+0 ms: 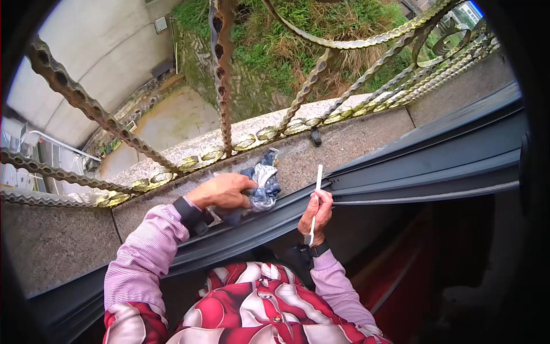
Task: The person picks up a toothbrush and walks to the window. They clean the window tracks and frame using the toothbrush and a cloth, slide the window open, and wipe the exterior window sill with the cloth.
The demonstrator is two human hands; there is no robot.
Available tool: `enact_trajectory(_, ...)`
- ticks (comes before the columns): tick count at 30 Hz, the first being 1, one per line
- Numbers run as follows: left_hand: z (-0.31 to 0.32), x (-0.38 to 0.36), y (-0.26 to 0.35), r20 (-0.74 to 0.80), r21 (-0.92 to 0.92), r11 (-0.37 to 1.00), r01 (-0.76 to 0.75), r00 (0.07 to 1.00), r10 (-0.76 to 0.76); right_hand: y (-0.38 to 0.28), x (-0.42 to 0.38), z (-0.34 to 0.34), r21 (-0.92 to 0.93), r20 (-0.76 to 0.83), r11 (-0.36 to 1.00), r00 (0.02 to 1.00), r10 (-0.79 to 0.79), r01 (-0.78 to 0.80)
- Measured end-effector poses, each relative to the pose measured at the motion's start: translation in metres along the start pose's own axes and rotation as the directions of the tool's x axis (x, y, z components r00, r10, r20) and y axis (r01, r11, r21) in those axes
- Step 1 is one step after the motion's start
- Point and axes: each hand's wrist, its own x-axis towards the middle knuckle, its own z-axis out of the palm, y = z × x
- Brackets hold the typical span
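My left hand is closed on a crumpled blue and white cloth, which lies against the stone sill just outside the window track. Part of the cloth is hidden under my fingers. To the right, over the dark window frame, my right hand grips a thin white stick. The stick points up and away from me, its lower end reaching down to my wrist. I cannot make out what kind of tool it is.
A twisted metal railing with yellowish, worn paint stands along the sill's outer edge. A small dark object sits at its foot. Beyond lie a drop to a concrete yard, a pale wall and a grassy slope.
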Motion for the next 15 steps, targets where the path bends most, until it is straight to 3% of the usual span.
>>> enact_trajectory(1,-0.006,-0.003,-0.011,0.058,-0.198,0.98,0.014,0.998,-0.002,0.001,-0.001,0.001,-0.005,-0.016,1.0,1.0,-0.016,0.016)
enact_trajectory(2,-0.007,-0.014,-0.003,0.057,-0.755,0.656,0.026,0.998,0.027,0.005,0.0,0.003,-0.011,-0.034,0.999,0.999,-0.037,0.036)
enact_trajectory(3,-0.008,-0.015,-0.01,-0.086,-0.75,0.654,-0.097,0.995,0.05,0.006,0.0,0.003,-0.02,-0.052,0.999,0.997,-0.051,0.05)
enact_trajectory(5,-0.021,-0.024,-0.002,-0.012,-0.586,0.795,0.158,0.979,-0.203,0.006,-0.001,0.001,-0.017,-0.029,0.999,0.998,-0.048,0.047)
enact_trajectory(6,-0.02,-0.023,-0.005,-0.161,-0.236,0.957,0.168,0.964,-0.209,0.007,-0.001,0.001,-0.021,-0.027,0.998,0.998,-0.059,0.058)
enact_trajectory(7,-0.015,-0.035,0.006,-0.434,0.157,0.958,0.24,0.888,-0.152,0.007,-0.001,0.001,-0.024,-0.026,0.997,0.997,-0.073,0.072)
enact_trajectory(9,-0.014,-0.043,0.03,-0.522,0.141,0.986,0.085,0.853,0.001,0.002,0.001,0.0,-0.027,-0.034,0.998,0.998,-0.061,0.06)
enact_trajectory(11,-0.007,-0.047,0.063,-0.37,0.253,0.962,0.101,0.929,0.0,0.003,0.003,-0.001,-0.042,-0.015,0.996,0.996,-0.083,0.082)
enact_trajectory(13,0.022,-0.043,0.051,-0.367,0.505,0.855,0.12,0.926,0.087,0.002,0.002,-0.001,-0.03,-0.012,0.997,0.998,-0.068,0.068)
enact_trajectory(15,0.041,-0.033,0.018,-0.297,0.577,0.811,0.1,0.95,0.094,0.002,0.003,-0.002,-0.023,-0.001,0.997,0.998,-0.068,0.068)
